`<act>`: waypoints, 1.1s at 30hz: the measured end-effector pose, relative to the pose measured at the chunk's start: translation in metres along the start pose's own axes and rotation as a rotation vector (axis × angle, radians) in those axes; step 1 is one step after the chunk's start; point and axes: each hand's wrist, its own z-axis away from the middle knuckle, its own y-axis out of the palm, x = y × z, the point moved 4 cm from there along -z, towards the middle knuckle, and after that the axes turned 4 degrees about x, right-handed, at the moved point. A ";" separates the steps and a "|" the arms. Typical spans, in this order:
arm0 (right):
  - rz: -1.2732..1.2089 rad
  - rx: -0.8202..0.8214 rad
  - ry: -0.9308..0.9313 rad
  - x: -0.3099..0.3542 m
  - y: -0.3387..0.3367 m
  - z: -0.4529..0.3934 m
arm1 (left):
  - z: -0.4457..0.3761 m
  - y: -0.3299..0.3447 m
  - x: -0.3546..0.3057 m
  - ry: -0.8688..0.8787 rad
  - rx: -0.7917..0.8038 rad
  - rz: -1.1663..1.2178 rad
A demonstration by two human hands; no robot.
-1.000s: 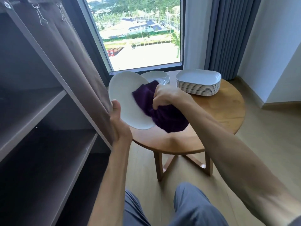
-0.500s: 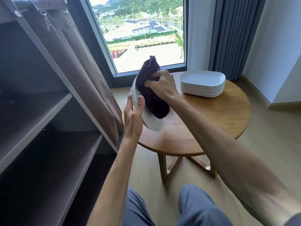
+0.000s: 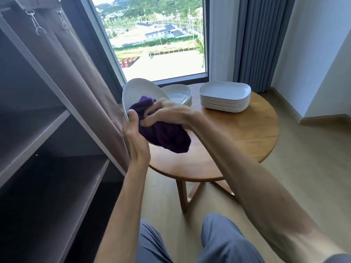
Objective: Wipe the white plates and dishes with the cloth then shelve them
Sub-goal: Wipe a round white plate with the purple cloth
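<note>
My left hand grips the near rim of a white oval dish, tilted up with its inside facing me, above the left edge of the round table. A dark purple cloth is bunched in my right hand, which presses it against the dish's inner face. The cloth hides the dish's lower half. Behind it, a short pile of similar white dishes rests on the table. A taller stack of white rectangular plates stands at the table's far side.
A round wooden table stands before the window. An open shelf unit with bare boards fills the left side, its brown fabric curtain drawn back beside the dish. My knees show at the bottom.
The dish has turned from nearly edge-on to show its inside. My right hand with the cloth has dropped from the top rim into the lower part of the dish.
</note>
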 end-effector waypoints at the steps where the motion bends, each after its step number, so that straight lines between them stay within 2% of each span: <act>1: 0.076 0.029 0.043 -0.004 0.000 0.001 | 0.000 -0.001 0.000 -0.029 -0.022 0.028; 6: 0.421 -0.016 0.305 -0.036 -0.008 0.002 | -0.002 -0.004 -0.004 -0.085 -0.042 0.024; 10: 0.569 -0.245 0.429 -0.051 -0.027 0.002 | 0.004 -0.002 0.003 -0.130 -0.013 0.079; 14: 0.513 -0.519 0.452 -0.054 -0.051 0.009 | 0.007 -0.007 0.012 -0.225 -0.112 0.168; 18: 0.446 -0.730 0.442 -0.063 -0.071 0.024 | 0.006 -0.016 0.015 -0.187 -0.222 0.243; 22: 0.232 -0.920 0.283 -0.062 -0.091 0.035 | 0.007 -0.018 0.018 -0.228 -0.314 0.332; 24: 0.104 -0.890 0.178 -0.052 -0.091 0.032 | 0.011 -0.012 0.023 -0.284 -0.359 0.354; 25: 0.058 -0.809 0.123 -0.044 -0.086 0.029 | 0.013 -0.008 0.026 -0.300 -0.383 0.356; 28: -0.026 -0.346 0.028 -0.031 -0.056 0.019 | 0.016 0.007 0.028 -0.294 -0.421 0.407; 29: -0.086 -0.256 -0.023 -0.032 -0.045 0.017 | 0.016 0.010 0.028 -0.278 -0.420 0.426; 30: -0.114 -0.293 -0.073 -0.037 -0.039 0.017 | 0.016 0.012 0.028 -0.258 -0.422 0.442; 31: -0.084 -0.447 -0.117 -0.043 -0.037 0.019 | 0.016 0.013 0.028 -0.235 -0.425 0.462; 33: 0.081 -0.892 -0.077 -0.062 -0.033 0.031 | 0.016 0.012 0.027 -0.192 -0.423 0.489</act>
